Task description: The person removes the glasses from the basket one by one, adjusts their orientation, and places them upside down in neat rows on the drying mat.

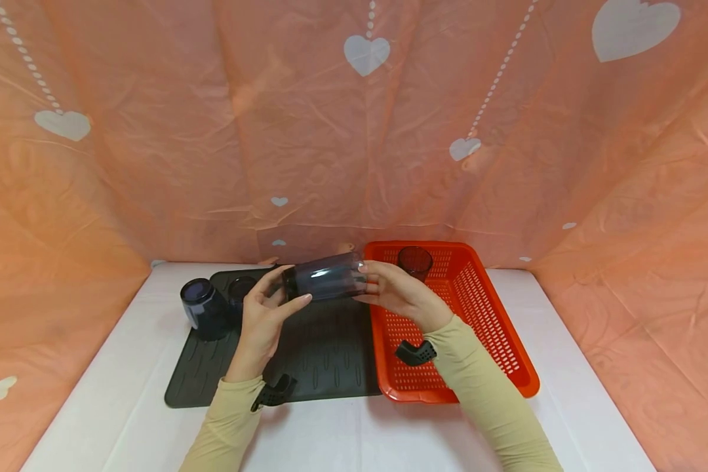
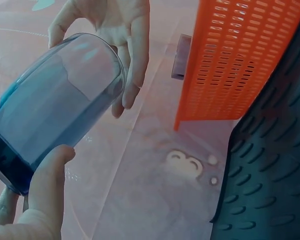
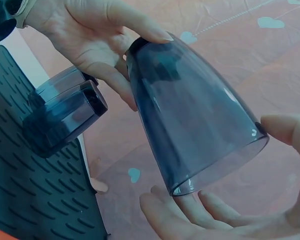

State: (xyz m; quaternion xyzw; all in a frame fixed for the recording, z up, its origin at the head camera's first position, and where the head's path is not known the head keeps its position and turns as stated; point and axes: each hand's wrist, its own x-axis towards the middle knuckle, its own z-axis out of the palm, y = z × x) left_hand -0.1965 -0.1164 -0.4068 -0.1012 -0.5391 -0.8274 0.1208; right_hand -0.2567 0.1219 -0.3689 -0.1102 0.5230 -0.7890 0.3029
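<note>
L hand [image 1: 262,321] grasps the thick base end of a tinted glass [image 1: 327,275], thumb on the near side; R hand [image 1: 404,295] holds the rim end betw. thumb and fingers. The held glass lies nearly level in the air over the far part of a dark mat [image 1: 330,370], rim end toward the L edge of an orange basket [image 1: 421,396] at the R of the desk [image 1: 330,439]. Two glasses stand base-up nr. the mat's far L corner: an outer glass [image 1: 209,321] by the L edge and an inner glass [image 1: 240,287], partly hidden. A basket glass [image 1: 415,261] sits nr. the basket's far edge; which way up is unclear.

Handling (judged): the base prob. carries most wt., so the L grip should stay firm, w/ only light R pressure on the thin rim. One hand should let go only once the other has full hold; keep the rim clear of the basket edge and other glasses.
</note>
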